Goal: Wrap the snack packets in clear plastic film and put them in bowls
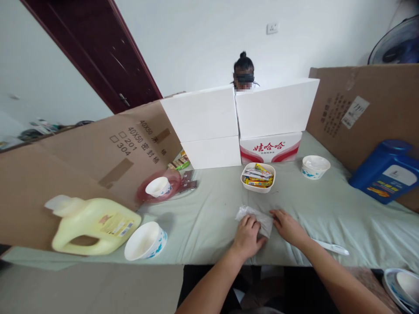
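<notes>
On the pale green cloth near the front of the table lies a crinkled, greyish see-through plastic bag (265, 223). My left hand (247, 237) rests on top of it, fingers bent over it and thumb at its lower edge, holding it down. Just to the right is my right hand (290, 227), fingers stretched toward the bag's right edge; whether the fingertips touch it I cannot tell. Beyond the hands stands a white bowl (258, 189) filled with yellow and white sachets. A white plastic knife-like utensil (331, 247) lies partly behind my right forearm.
Paper bowls stand at left front (144, 244), on a red plate (176, 181), and at right (316, 168). A yellow jug (98, 224) and blue bottle (386, 172) lie at the sides. White boxes (209, 117) and cardboard walls (131, 152) enclose the table; a person (244, 65) is behind.
</notes>
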Demonstrator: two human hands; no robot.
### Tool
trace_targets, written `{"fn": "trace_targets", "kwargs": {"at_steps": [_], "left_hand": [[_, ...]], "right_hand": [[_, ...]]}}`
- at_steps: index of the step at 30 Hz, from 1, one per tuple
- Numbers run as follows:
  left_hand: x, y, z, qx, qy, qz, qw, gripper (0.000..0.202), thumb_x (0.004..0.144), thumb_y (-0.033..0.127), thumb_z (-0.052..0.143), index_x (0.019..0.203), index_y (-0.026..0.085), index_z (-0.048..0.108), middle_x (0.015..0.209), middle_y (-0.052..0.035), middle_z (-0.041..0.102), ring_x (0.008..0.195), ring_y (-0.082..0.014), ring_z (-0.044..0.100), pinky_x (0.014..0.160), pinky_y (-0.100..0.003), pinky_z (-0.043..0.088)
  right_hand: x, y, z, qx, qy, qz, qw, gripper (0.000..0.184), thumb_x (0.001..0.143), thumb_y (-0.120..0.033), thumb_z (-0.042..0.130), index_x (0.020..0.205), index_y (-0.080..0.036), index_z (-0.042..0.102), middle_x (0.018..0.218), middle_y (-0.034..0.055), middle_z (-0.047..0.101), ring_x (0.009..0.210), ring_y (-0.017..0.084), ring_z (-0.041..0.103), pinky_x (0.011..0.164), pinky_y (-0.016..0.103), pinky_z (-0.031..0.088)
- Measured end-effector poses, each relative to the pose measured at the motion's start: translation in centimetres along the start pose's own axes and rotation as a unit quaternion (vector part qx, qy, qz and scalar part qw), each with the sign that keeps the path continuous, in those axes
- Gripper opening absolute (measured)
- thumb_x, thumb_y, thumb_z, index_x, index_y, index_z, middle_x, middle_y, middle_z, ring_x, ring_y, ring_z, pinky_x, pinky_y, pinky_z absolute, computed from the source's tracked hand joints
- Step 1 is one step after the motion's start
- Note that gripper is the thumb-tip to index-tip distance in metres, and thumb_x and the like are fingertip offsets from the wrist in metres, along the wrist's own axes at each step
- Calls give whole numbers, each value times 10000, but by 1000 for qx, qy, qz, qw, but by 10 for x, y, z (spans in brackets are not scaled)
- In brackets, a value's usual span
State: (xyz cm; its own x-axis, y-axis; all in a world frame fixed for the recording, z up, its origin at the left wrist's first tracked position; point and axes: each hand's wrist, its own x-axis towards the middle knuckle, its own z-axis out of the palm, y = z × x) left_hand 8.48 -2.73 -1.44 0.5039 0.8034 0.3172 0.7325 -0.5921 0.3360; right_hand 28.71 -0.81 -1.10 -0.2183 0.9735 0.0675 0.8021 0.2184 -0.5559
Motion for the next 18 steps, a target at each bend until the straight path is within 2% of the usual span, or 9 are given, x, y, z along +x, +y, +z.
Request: {"fn": "trace_targets", "kwargs": {"at_steps": [3,6,8,9,13,14,18], "left_hand": [[-2,-2,3,-17,3,31,999,156,793,262,679,931,190,667,1046,-78,629,1142,-291,499,1019,-467,412],[-3,-7,3,-43,-1,52,998,81,826,164,615,870,207,668,983,-52,655,1167,-255,511,1057,-454,370],[-5,-11,0,-65,-14,49,997,66,823,177,631,865,217,663,991,-44,664,1198,-246,505,1083,-465,331],[-6,-12,-1,-75,-22,47,996,74,805,216,667,879,219,661,1008,-44,665,1214,-251,497,1095,-478,310],[-9,-16,-4,-85,-56,56,993,444,633,426,820,984,214,652,1089,-77,646,1259,-303,457,1130,-535,224],[-9,-16,-4,-83,-58,62,993,421,641,421,814,974,216,656,1085,-77,646,1262,-300,456,1135,-535,209],[-12,-13,-5,-112,-42,73,990,56,779,213,659,835,221,658,963,-46,677,1238,-249,499,1137,-497,215]], "right_hand": [[1,1,1,30,-14,-34,999,487,801,-48,352,1203,-182,594,1040,88,677,947,174,634,862,317,489],[0,2,0,40,3,-108,993,629,692,23,358,1232,-206,586,1218,93,615,1120,189,561,966,370,445],[0,4,-1,9,0,-153,988,704,638,41,381,1262,-220,578,1357,95,526,1217,217,486,1023,423,397],[0,5,-1,-11,-9,-167,986,720,626,42,394,1265,-232,582,1396,90,493,1240,229,462,1034,442,381],[-1,3,-3,-54,-48,-185,980,645,634,15,437,1171,-267,655,1424,61,475,1252,245,439,1045,467,352],[-1,2,-4,-54,-50,-185,980,624,638,7,442,1152,-266,665,1428,57,471,1256,243,434,1050,466,344],[-6,-6,-10,-37,-60,-192,979,531,709,-59,461,1169,-242,653,1453,59,442,1321,256,365,1073,475,314]]}}
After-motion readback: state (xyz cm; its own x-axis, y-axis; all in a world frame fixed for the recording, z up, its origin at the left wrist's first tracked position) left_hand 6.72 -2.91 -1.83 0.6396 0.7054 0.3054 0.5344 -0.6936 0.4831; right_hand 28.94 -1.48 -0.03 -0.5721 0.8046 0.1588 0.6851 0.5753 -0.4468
